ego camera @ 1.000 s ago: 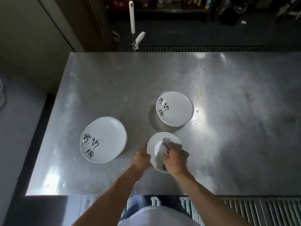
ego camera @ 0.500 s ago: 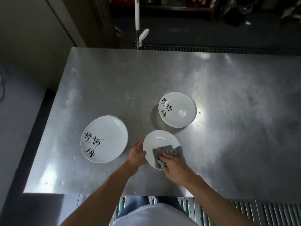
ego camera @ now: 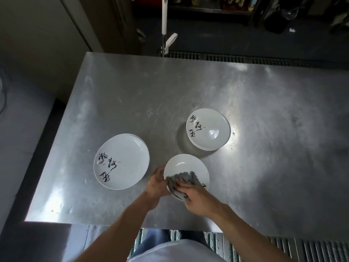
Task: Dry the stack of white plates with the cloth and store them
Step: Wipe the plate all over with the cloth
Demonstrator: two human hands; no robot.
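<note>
One plate [ego camera: 186, 164]: L hand [ego camera: 155, 183] grips rim, R hand [ego camera: 196, 198] clutches 1 cloth [ego camera: 181, 178] on it; 2 piles by it: left stack [ego camera: 128, 154], far stack [ego camera: 211, 133].

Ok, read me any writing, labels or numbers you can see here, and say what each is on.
Large plate: three black brush characters down its left side, too cursive to read surely.
Far small plate: three similar characters, too small to read.
Plate being wiped: a scrap of black brushwork shows beside the cloth and right hand; unreadable.
Nothing else bears readable text.
</note>
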